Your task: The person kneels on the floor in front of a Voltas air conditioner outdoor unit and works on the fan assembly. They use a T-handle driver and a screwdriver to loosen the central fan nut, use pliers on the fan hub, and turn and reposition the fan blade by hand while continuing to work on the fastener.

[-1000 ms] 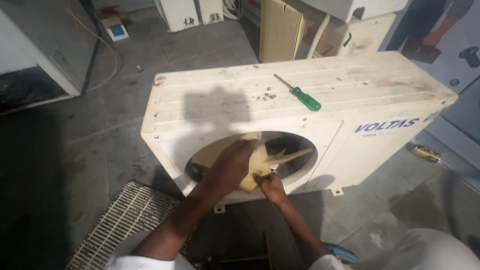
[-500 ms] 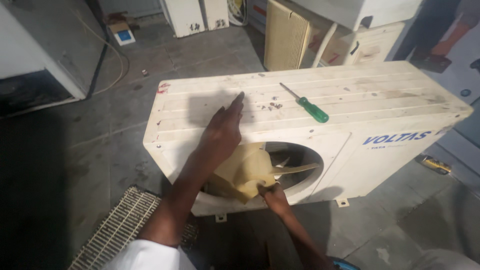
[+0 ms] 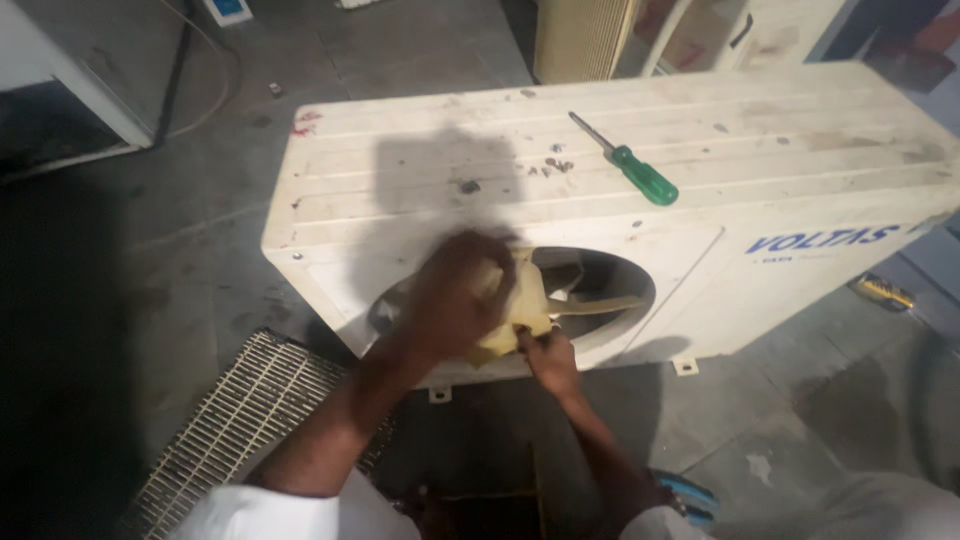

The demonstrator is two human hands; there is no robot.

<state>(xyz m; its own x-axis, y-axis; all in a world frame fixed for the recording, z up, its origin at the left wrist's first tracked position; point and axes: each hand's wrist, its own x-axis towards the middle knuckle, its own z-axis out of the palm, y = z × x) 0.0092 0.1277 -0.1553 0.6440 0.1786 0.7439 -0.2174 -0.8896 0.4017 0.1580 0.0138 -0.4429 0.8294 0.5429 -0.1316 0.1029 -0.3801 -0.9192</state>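
Observation:
A white outdoor air-conditioner unit (image 3: 820, 190) stands on the floor with its round front opening uncovered. Inside the opening sits a cream plastic fan (image 3: 590, 300). My left hand (image 3: 455, 295) is curled over the fan's hub and a blade at the opening's left side. My right hand (image 3: 548, 358) grips the lower edge of the same fan just below. On top of the unit lie a green-handled screwdriver (image 3: 632, 168) and a few small loose screws (image 3: 553, 165).
A white wire fan grille (image 3: 235, 420) lies flat on the grey floor at the unit's left front. A yellow-and-black tool (image 3: 882, 292) rests on the floor at the right. Other white units and a beige slatted panel (image 3: 580, 40) stand behind.
My left hand came down off the top of the unit and back onto the fan in the opening. My right hand stayed on the fan's lower edge. The view moved closer.

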